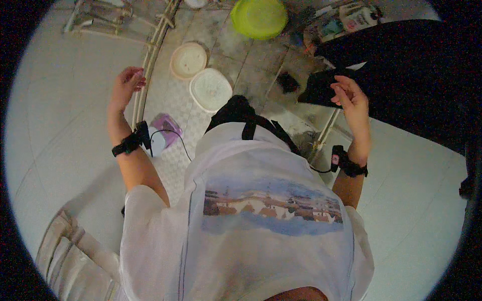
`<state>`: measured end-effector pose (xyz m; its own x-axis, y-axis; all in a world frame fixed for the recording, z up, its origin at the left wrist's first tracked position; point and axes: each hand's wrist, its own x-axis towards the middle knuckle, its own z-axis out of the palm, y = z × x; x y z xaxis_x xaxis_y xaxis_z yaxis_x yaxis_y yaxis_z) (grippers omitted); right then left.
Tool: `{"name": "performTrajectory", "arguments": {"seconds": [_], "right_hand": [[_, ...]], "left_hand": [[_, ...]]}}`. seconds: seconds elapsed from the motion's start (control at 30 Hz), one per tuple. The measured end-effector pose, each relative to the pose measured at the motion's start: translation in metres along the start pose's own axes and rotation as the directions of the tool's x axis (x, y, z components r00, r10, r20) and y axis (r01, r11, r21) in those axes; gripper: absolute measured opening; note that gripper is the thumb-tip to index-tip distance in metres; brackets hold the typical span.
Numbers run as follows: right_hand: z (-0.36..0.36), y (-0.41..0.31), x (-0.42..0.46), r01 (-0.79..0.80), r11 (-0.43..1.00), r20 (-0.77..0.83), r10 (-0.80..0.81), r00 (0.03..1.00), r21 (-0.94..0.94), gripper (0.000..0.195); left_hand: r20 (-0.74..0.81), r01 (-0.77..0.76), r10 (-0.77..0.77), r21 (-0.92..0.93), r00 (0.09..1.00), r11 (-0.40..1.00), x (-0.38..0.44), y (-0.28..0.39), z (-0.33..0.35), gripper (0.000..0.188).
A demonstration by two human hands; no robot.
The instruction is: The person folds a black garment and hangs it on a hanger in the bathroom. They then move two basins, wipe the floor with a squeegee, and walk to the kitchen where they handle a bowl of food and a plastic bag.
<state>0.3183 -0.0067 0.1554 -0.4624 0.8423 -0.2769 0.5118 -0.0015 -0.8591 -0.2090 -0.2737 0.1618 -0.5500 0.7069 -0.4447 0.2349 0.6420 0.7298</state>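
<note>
My left hand (130,81) is raised at the left with its fingers curled, close to a pale pipe (150,56) along the wall; whether it holds anything is unclear. On the right, my right hand (349,94) hangs with loosely bent fingers and nothing seen in them, over a dark cloth-like thing (324,88). Each wrist bears a black strap with a small device and a cable. Between the hands on the tiled floor lie a round cream basin (189,61) and a white rounded-square basin (211,90), close together.
A yellow-green basin (260,17) stands at the top. A purple plastic thing (169,128) and a white round one (157,143) are near my left forearm. Printed packages (350,19) sit at the upper right beside a large dark surface. A wire rack (101,19) is at the upper left.
</note>
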Motion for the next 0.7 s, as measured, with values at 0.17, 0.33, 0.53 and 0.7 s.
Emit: {"name": "performTrajectory", "arguments": {"seconds": [0.17,0.33,0.53,0.7], "right_hand": [[-0.022,0.035,-0.001,-0.126,0.980,0.165,0.100,0.981,0.155,0.029],[-0.008,0.025,-0.012,-0.357,0.896,0.327,0.264,0.907,0.266,0.038],[-0.005,0.055,-0.045,-0.417,0.872,0.355,0.316,0.880,0.257,0.034],[0.007,0.105,-0.060,-0.569,0.739,0.327,0.472,0.819,0.360,0.040]], "left_hand": [[-0.097,0.021,-0.020,0.013,0.995,1.000,-0.043,0.033,0.006,0.026],[-0.042,0.084,-0.081,0.068,0.996,0.994,-0.064,0.082,0.022,0.028],[-0.024,0.078,-0.075,0.156,0.997,0.985,-0.107,0.126,0.008,0.028],[0.029,0.051,-0.061,0.265,0.998,0.963,-0.119,0.147,-0.011,0.028]]}}
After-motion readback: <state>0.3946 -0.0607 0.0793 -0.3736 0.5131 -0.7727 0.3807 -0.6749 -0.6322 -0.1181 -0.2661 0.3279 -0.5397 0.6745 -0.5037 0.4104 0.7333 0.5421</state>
